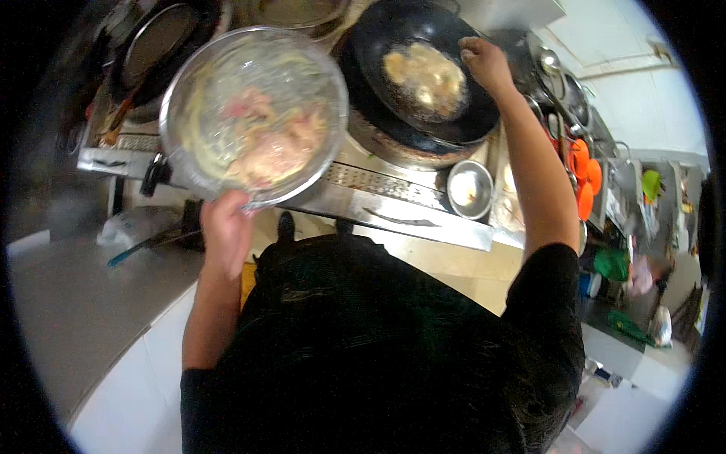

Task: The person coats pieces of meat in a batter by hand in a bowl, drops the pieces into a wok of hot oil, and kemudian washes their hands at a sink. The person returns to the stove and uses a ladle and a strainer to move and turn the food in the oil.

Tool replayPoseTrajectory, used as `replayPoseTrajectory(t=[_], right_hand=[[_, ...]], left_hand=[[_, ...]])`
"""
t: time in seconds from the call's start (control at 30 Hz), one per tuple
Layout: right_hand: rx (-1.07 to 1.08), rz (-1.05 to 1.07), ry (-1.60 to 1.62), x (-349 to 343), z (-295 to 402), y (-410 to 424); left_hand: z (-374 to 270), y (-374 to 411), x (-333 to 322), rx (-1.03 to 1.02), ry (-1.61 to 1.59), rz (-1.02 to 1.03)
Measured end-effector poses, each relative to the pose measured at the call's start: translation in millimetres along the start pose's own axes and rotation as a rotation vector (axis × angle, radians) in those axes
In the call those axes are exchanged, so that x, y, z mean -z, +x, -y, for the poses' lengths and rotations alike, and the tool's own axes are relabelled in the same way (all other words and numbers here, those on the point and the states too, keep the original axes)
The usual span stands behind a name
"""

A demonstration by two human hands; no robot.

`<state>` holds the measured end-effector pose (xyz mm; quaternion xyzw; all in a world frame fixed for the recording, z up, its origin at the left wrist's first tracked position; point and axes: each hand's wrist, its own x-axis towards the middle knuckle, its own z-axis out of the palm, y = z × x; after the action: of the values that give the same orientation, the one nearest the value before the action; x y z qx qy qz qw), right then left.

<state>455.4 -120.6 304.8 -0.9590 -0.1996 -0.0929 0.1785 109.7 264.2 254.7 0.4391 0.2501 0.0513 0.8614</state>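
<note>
My left hand (227, 227) grips the near rim of a large metal bowl (170, 122), held up in front of the stove. Pale pink, raw-looking battered meat (278, 147) lies in the bowl, with wet batter smeared over its inside. To the right sits a black wok (374, 74), where pale golden battered pieces (425, 79) lie in bubbling oil. Over the wok's right side is my right hand (482, 59), its fingers drawn together; whether something small is between them cannot be told.
A small metal bowl (470, 189) stands on the steel stove ledge (397, 213) below the wok. Another dark pan (161, 42) is at the upper left. Ladles (550, 62) and orange-handled or orange round items (584, 176) are at the right. A grey counter (68, 306) lies left.
</note>
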Motion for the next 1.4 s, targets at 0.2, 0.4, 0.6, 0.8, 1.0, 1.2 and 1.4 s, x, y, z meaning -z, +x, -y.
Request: replayPoseTrajectory(t=[0.2,0.4,0.6,0.8,1.0,1.2,1.4], right_hand=[[0.247,0.308,0.354,17.9,175.8,-44.5],[0.022,0.207,0.271,-13.0,225.8,-60.4],[0.058,0.378,0.73,-4.6,221.5,-71.4],[-0.084,0.056,0.907,52.6,161.2,-41.0],[-0.132,0.18,0.367,31.2,20.2,-7.6],[-0.139,0.403,0.168,-53.7,-53.9,-13.0],[-0.032,0.547,0.207,-95.2,-29.7,1.4]], left_hand=[[-8.5,1.6,-75.1,-0.103,0.065,0.119],[9.8,8.1,-100.6,-0.047,0.162,0.37],[22.9,19.7,-103.8,0.074,0.098,0.388],[19.5,19.2,-102.4,0.15,0.045,0.311],[21.7,24.6,-75.5,0.089,-0.024,0.124],[29.0,22.6,-39.7,0.043,-0.037,-0.008],[29.7,12.9,-36.1,0.024,-0.03,-0.045]])
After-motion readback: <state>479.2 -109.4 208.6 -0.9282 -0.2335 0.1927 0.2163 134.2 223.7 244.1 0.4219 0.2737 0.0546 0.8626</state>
